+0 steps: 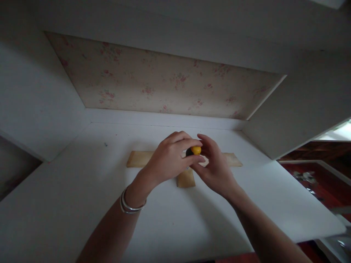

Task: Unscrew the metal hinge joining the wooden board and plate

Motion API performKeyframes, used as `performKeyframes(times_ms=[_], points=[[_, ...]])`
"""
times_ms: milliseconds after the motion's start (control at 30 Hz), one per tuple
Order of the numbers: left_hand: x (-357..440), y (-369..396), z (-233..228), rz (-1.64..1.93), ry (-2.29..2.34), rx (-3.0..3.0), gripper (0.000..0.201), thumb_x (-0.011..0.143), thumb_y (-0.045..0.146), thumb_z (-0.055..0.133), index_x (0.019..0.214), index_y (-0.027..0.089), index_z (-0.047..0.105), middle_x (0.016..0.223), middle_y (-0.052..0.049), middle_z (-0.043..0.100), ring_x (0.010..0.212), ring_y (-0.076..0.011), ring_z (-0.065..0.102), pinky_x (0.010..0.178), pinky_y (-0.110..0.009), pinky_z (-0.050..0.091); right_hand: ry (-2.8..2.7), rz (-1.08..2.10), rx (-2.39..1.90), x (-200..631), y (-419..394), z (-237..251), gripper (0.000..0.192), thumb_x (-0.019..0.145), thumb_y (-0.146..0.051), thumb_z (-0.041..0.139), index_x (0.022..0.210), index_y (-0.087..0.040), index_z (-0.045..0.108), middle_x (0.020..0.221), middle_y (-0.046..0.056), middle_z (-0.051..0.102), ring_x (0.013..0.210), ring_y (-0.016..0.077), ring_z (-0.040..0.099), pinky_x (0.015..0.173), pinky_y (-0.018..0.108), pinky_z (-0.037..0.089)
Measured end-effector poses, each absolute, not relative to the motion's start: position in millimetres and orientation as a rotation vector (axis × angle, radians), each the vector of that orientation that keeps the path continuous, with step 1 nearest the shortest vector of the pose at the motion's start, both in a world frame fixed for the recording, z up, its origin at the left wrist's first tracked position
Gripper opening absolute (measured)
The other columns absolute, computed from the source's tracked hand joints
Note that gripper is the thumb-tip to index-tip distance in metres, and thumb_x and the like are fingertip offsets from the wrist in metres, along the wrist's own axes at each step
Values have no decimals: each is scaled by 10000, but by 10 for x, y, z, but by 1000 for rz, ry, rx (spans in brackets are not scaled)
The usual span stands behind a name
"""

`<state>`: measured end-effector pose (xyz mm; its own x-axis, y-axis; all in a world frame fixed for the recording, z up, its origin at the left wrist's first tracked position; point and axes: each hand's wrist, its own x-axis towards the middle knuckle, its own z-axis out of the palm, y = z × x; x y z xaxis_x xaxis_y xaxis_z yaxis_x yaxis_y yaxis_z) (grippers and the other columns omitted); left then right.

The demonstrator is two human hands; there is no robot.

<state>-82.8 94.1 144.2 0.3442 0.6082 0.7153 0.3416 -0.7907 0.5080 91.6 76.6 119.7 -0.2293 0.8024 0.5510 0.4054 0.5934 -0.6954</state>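
- A small yellow-and-black object [195, 150] sits pinched between our two hands, just above the middle of the wooden pieces on the white table [82, 190]; what exactly it is we cannot tell.
- Our left hand [170, 157] comes in from the left with its grip curled round the dark part of the object, thumb below and fingers arched over the top.
- Our right hand [215, 166] meets it from the right, fingertips closed on the yellow end; both hands touch the object and each other, so neither is the nearer.
- The object's long axis appears to run roughly left to right between the two grips, though most of it is hidden by fingers.
- Directly below lies a long wooden strip [139, 159] stretching across the table, with a short wooden block [186, 179] jutting toward us from its middle, the two forming a T.
- Silver bangles [128, 204] ring our left wrist.
- Behind the table stands a panel of faded floral wallpaper [153, 84], set between white walls.
- At far right, below the table edge, a red floor [323, 186] shows with some blurred items on it.
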Motion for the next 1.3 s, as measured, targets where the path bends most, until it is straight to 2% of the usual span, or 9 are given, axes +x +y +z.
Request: performKeyframes(times_ms=[167,367,533,667,767,933,1067,1167,1300], points=[[-883,956,1440,1288,739,2317,289,923,217,563,1199,252,643,1267,-54,626,1177,-175,576,1032,-365,468,-1821,833,-880,970,742,1216,673,891,-202,582,1460,-336,250,1277,78,581,1156,207,591,1017,464,493],[-891,933,1466,1229,720,2378,325,917,173,561,1216,281,629,1164,-25,674,1122,-166,589,1012,-371,478,-1888,699,-966,960,726,1200,776,876,-270,633,1509,-353,193,1460,89,444,1287,239,493,1077,485,431],[-896,930,1462,1183,655,2466,420,928,81,484,1276,288,595,1250,-39,627,1167,-153,553,1016,-353,472,-1956,282,-1068,907,768,1235,746,879,-300,627,1524,-302,252,1178,105,521,1105,231,533,973,478,499],[-924,970,1431,1225,657,2470,405,935,91,483,1279,275,591,1234,-27,652,1157,-152,565,1024,-364,469,-1960,182,-1107,911,778,1273,767,858,-324,652,1523,-258,275,951,61,501,910,213,535,848,455,547],[-936,989,1427,1266,707,2461,368,938,121,496,1258,265,605,1214,-30,664,1150,-159,579,1013,-365,480,-1953,271,-1064,961,765,1267,776,862,-275,642,1529,-275,244,1062,70,570,949,203,584,877,436,545],[-940,993,1437,1288,712,2482,357,927,135,527,1262,238,597,1251,-41,650,1187,-171,569,1038,-378,467,-2005,488,-1005,992,733,1270,781,910,-216,558,1547,-318,116,1343,70,569,1212,210,560,1048,464,459],[-928,977,1446,1332,765,2486,332,874,140,610,1194,223,633,1188,-49,665,1118,-174,597,997,-356,484,-1953,384,-1019,933,740,1294,716,856,-257,646,1487,-291,310,1343,104,538,1141,228,594,958,444,529],[-920,968,1460,1373,845,2470,287,826,160,674,1110,202,663,1102,-50,681,1037,-177,621,949,-346,505,-1873,259,-1034,911,756,1298,582,812,-262,702,1350,-256,481,1163,89,591,948,195,644,846,398,578],[-914,972,1459,1380,862,2412,280,842,217,676,1122,201,669,1144,-60,684,1068,-187,629,970,-356,511,-1871,383,-996,930,753,1286,522,864,-224,637,1350,-267,455,1080,49,658,940,177,667,891,391,570]])
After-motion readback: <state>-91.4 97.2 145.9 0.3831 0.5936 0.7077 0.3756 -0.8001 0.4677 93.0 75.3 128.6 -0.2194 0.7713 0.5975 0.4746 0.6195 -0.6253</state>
